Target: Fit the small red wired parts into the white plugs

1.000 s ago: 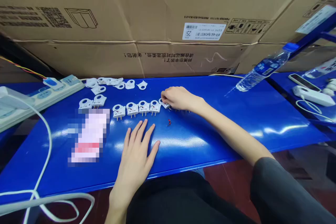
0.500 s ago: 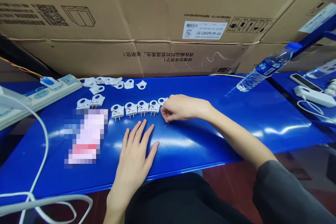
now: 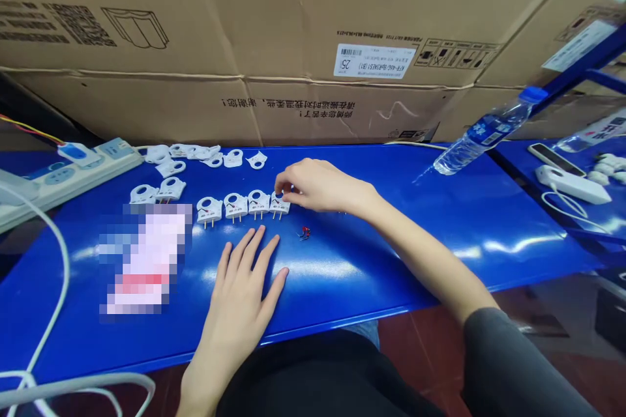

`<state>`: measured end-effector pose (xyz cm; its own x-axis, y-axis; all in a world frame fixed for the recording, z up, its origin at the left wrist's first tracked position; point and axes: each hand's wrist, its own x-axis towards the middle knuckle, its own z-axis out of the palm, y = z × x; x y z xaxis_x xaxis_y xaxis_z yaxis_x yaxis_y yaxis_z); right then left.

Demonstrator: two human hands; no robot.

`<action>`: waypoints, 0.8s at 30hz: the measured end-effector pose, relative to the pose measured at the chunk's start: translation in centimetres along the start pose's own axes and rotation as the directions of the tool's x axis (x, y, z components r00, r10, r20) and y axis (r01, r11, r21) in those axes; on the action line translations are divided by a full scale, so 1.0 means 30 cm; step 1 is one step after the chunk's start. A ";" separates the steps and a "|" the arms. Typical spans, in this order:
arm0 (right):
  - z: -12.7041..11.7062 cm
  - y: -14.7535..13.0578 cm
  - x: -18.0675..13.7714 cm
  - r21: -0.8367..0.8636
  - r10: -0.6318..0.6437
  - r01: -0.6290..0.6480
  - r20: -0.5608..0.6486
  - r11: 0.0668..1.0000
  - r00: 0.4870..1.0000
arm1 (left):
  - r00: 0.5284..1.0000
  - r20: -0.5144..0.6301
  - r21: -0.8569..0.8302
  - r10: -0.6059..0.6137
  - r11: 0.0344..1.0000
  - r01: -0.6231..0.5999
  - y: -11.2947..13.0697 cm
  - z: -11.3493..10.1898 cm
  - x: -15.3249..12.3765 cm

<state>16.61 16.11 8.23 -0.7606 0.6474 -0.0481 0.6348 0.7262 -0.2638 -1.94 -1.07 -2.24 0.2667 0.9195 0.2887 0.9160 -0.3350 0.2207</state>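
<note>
My left hand (image 3: 247, 300) lies flat on the blue tabletop with its fingers spread, holding nothing. My right hand (image 3: 313, 186) is over the right end of a row of white plug-in housings, its thumb and fingertips pinched at the rightmost visible housing (image 3: 280, 206). Whatever is between those fingertips is too small to make out. The other housings in the row, such as this white one (image 3: 235, 208), stand with two metal pins pointing toward me and small parts inside. Small red components with thin wire legs (image 3: 304, 233) lie just below my right hand.
More white housings (image 3: 169, 189) and loose white shells (image 3: 233, 158) sit behind and left. A blurred pink-white item (image 3: 151, 247) lies left, near a power strip (image 3: 73, 176) and white cable (image 3: 63, 260). A water bottle (image 3: 482, 133) leans at right. Cardboard (image 3: 293, 26) walls the back.
My right hand has moved left and up from near the red components to the rightmost visible housing, leaving the red components in view on the table. The view has shifted slightly; my left hand stays flat.
</note>
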 end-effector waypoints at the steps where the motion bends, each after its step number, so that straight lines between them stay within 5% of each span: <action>1: 0.003 -0.007 0.016 -0.011 0.005 -0.005 0.008 1.000 1.000 | 1.000 -0.001 0.001 0.002 1.000 -0.002 0.000 0.000 0.001; 24: 0.073 -0.037 0.076 -0.163 0.063 -0.057 0.035 0.985 0.997 | 0.998 0.020 0.115 -0.061 0.992 0.058 0.018 -0.019 0.092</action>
<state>13.89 16.27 6.30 -0.7233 0.6835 -0.0987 0.6906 0.7163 -0.1003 -0.89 1.18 -0.78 0.2168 0.9420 0.2560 0.9582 -0.2555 0.1289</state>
